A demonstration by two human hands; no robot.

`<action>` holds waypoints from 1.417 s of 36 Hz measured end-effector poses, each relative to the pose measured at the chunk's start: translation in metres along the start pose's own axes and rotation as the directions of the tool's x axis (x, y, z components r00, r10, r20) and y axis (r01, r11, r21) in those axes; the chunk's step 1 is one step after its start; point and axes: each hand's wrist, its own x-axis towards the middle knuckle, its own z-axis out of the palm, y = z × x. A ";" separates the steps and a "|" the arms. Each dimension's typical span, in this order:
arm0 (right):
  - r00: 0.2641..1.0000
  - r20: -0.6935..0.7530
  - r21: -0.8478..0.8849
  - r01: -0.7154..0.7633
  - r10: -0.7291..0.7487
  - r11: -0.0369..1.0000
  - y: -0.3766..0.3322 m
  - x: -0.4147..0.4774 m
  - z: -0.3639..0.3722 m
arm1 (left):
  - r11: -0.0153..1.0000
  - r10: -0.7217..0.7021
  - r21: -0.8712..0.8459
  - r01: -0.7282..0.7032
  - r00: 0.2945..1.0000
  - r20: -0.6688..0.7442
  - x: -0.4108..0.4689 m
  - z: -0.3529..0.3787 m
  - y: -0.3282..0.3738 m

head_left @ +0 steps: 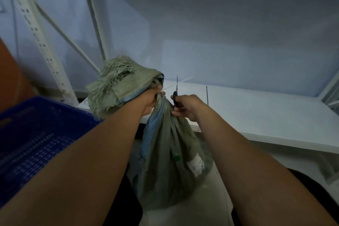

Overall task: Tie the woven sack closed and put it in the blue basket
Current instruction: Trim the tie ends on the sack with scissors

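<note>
A white label [196,165] and a green dot [176,158] show on the woven sack [165,161], but no writing on them is legible. The sack hangs between the forearms, its contents hidden. The left hand [150,100] grips the gathered neck; the frayed top flops leftward. The right hand [185,105] holds a thin dark tie [176,93] beside the neck. The blue basket [34,134] sits at left, its inside dim.

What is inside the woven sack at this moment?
Through the woven sack a green round spot and a pale labelled shape show faintly. The left hand clamps the neck shut, so the contents themselves cannot be seen.
</note>
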 end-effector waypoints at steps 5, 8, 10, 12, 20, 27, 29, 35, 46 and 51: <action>0.994 0.112 -0.097 0.005 0.006 0.995 -0.007 -0.027 -0.006 | 0.997 0.004 -0.079 -0.007 0.999 -0.040 -0.017 -0.019 0.013; 0.990 0.139 -0.182 0.001 0.025 0.983 -0.005 -0.035 -0.014 | 0.995 -0.017 -0.104 0.012 0.998 -0.052 -0.024 -0.021 0.017; 0.987 0.158 -0.175 -0.003 0.031 0.985 -0.001 -0.039 -0.018 | 0.994 -0.028 -0.106 0.023 0.999 -0.045 -0.025 -0.020 0.018; 0.984 0.177 -0.174 0.001 0.030 0.985 0.004 -0.043 -0.018 | 0.995 -0.027 -0.100 0.023 0.999 -0.039 -0.024 -0.019 0.017; 0.977 0.212 -0.189 0.053 -0.012 0.981 0.017 -0.060 -0.014 | 0.997 0.020 -0.068 -0.029 0.992 -0.128 -0.015 -0.013 0.011; 0.981 0.185 -0.164 0.084 -0.053 0.983 0.034 -0.061 -0.011 | 0.998 0.021 -0.052 -0.032 0.980 -0.196 0.004 -0.015 0.004; 0.986 0.154 -0.165 0.095 -0.070 0.982 0.038 -0.061 -0.011 | 0.998 0.024 -0.045 -0.034 0.978 -0.207 0.010 -0.015 0.001; 0.987 0.118 -0.206 0.134 -0.112 0.969 0.039 -0.064 -0.015 | 1.000 -0.006 0.006 0.008 0.987 -0.159 -0.010 0.006 0.006; 0.987 0.095 -0.158 0.147 -0.133 0.976 0.034 -0.072 -0.011 | 0.998 -0.050 0.019 0.055 0.979 -0.196 0.012 0.013 -0.006; 0.989 0.081 -0.142 0.132 -0.122 0.981 0.034 -0.072 -0.009 | 0.998 -0.056 0.015 0.061 0.976 -0.209 0.023 0.013 -0.009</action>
